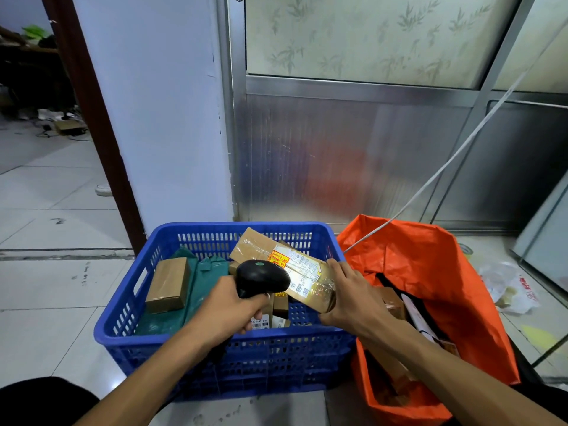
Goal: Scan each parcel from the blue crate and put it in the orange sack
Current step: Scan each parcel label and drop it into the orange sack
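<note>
Two hands: both busy over the blue crate, which sits on the floor.
Left hand: fingers curled round grip of black scanner, scanner head aimed twd the held parcel's label.
Right hand: grips the near end of a brown taped parcel, held tilted above crate's right half; white label w/ red-yellow sticker faces up, lit bright.
Crate contents: small brown box at crate's left side, resting on green poly bags; a few small labelled parcels under the scanner, partly hidden.
Orange sack: just right of crate, touching it, mouth open, parcels inside.
White cord: runs from above crate's right down to the sack.
</note>
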A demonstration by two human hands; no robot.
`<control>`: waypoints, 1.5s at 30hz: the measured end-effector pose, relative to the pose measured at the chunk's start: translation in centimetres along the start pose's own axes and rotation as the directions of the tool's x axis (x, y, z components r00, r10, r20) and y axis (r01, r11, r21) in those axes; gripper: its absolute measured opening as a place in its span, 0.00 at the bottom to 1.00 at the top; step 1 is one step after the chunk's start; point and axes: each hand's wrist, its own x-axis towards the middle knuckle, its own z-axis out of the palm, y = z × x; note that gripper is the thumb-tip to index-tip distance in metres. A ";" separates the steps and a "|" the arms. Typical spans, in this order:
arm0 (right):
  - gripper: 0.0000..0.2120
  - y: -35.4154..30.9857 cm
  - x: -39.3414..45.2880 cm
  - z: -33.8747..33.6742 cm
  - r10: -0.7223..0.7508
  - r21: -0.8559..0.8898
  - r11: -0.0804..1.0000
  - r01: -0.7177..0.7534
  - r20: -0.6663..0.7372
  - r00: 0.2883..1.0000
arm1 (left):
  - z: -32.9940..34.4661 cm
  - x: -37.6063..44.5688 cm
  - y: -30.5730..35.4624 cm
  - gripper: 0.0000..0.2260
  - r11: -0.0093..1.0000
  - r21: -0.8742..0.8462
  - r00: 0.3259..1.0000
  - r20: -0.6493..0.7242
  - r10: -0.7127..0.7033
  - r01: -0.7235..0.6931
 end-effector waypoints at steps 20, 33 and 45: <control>0.44 0.4 0.2 -1.1 0.026 0.014 1.000 -0.026 -0.001 1.000 | 0.6 -0.5 0.3 0.03 1.000 0.006 1.000 0.013 -0.024 0.024; 0.47 0.4 0.0 -1.0 0.025 0.010 1.000 -0.025 0.004 1.000 | 0.5 -0.2 0.0 0.02 0.997 0.019 0.997 -0.008 -0.071 0.072; 0.47 0.7 0.0 -0.9 0.005 0.000 1.000 -0.005 0.020 1.000 | 0.4 0.1 0.0 0.03 0.992 0.063 0.994 -0.025 -0.109 0.110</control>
